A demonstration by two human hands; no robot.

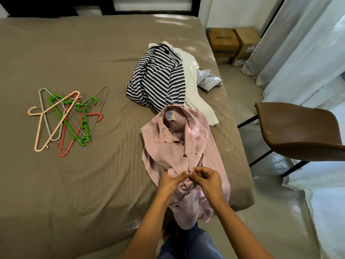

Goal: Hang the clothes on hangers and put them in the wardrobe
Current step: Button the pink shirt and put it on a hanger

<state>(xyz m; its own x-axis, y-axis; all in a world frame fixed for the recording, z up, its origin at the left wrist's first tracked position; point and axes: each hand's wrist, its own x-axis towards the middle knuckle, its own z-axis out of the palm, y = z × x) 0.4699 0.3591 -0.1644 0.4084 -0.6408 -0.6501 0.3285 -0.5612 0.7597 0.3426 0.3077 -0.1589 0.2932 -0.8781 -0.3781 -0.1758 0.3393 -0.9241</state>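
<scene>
A pink collared shirt [175, 146] lies face up on the bed's near right part, collar away from me. My left hand [170, 182] and my right hand [206, 179] meet at its button placket, each pinching the fabric at one button. A striped black-and-white shirt [158, 77] lies beyond it, on top of a white garment [194, 94], with a grey garment [208, 80] at the bed's right edge. A heap of several plastic and wire hangers [65, 116] lies on the left of the bed. No wardrobe is in view.
The bed has a taupe sheet [84, 58] and a dark headboard [104, 5]. A brown chair [298, 129] stands on the floor at the right. Two cardboard boxes [233, 43] sit in the corner by pale curtains [308, 53].
</scene>
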